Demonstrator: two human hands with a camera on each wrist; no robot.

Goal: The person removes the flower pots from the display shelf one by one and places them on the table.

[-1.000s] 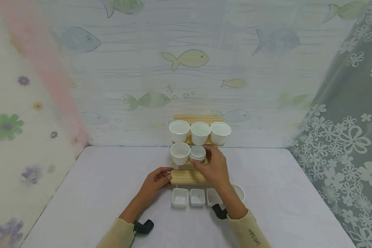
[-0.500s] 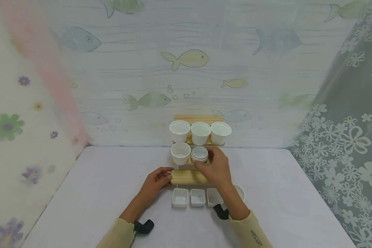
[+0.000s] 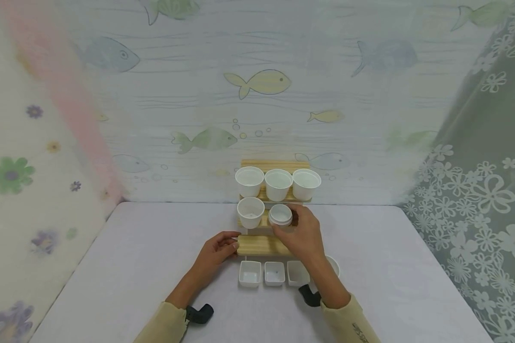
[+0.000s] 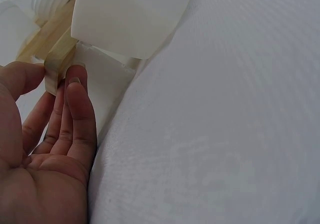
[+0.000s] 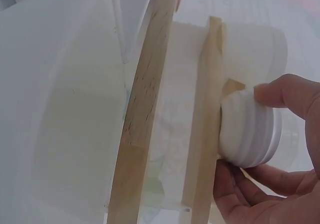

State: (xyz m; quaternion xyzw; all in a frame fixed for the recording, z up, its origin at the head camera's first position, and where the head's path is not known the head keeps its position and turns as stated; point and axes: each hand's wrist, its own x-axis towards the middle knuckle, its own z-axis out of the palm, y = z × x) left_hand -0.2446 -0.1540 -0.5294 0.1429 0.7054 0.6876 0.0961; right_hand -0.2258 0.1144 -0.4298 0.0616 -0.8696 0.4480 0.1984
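My right hand (image 3: 302,236) grips a small white round pot (image 3: 280,215) with a ridged rim, thumb on one side and fingers on the other. The pot sits at the middle tier (image 3: 264,220) of a wooden stepped rack; in the right wrist view the pot (image 5: 245,129) appears against that tier's plank. Beside it stands a larger white round cup (image 3: 251,213). At the left end of the rack's front plank (image 3: 262,245), my left hand (image 3: 218,252) pinches the wood between thumb and fingers. The left wrist view shows this plank end (image 4: 59,59) close up.
Three white cups line the top tier, the middle cup (image 3: 278,185) among them. In front of the rack lie square white dishes, one at the left (image 3: 250,274), and a round one (image 3: 332,267) partly behind my right forearm. A fish-patterned wall covering (image 3: 257,81) stands behind.
My right hand has shifted slightly right along the middle tier with the small pot, widening the gap to the cup at its left. My left hand has stayed on the front plank.
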